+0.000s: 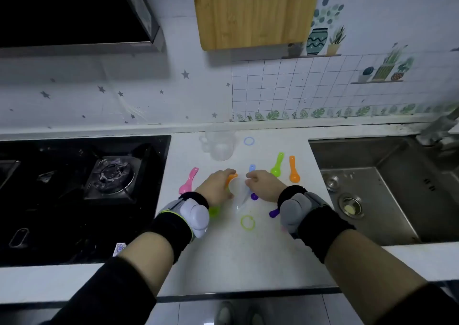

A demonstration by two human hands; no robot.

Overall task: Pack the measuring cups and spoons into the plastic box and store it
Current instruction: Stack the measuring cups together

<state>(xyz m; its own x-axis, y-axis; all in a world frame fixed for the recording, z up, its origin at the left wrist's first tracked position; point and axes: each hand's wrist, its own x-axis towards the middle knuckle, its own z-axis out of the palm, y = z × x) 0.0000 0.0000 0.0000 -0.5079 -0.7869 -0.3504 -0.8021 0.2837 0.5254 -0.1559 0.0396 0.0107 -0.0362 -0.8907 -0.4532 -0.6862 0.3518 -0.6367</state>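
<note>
My left hand and my right hand meet at the middle of the white counter and grip a clear plastic container from either side. An orange spoon shows at my left fingertips, partly hidden. Loose on the counter lie a pink spoon, a blue spoon, a green spoon, another orange spoon, two purple spoons and a green piece by my left wrist. A clear measuring cup stands near the wall.
A green ring lies near the front and a blue ring at the back. A black gas hob borders the counter on the left, a steel sink on the right. A wooden board hangs above.
</note>
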